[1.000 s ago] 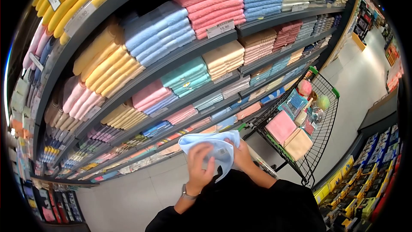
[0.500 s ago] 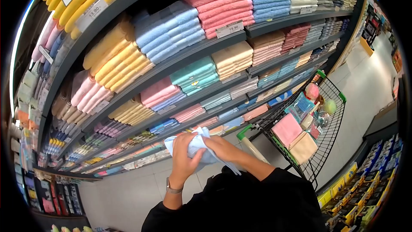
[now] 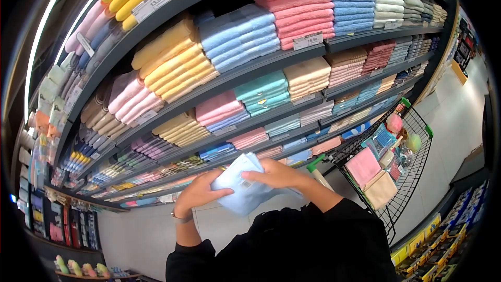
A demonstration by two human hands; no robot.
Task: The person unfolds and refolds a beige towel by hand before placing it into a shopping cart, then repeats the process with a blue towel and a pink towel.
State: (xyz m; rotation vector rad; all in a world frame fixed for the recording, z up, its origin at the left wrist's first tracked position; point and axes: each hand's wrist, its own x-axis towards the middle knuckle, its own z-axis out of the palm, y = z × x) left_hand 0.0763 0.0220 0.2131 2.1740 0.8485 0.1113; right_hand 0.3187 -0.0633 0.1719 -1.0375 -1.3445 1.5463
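A light blue folded towel (image 3: 241, 193) is held between my two hands in front of my body. My left hand (image 3: 201, 192) grips its left edge, thumb on the near face and the fingers mostly hidden behind. On the upper right side, my right hand (image 3: 274, 173) holds the towel, its thumb pressed beside a small printed label (image 3: 247, 183). One loose fold hangs down below my right wrist.
Shelves ahead carry stacks of folded towels: blue (image 3: 240, 36), pink (image 3: 295, 10), yellow (image 3: 177, 68) and teal (image 3: 262, 93). A black wire shopping cart (image 3: 404, 193) stands at right, holding a pink towel (image 3: 363, 166), a beige towel (image 3: 380, 190) and packaged items. Low racks (image 3: 443, 230) flank it.
The towel, bunched up before, is now spread flatter with its label showing. My left hand has moved left and apart from my right hand. The view has shifted slightly.
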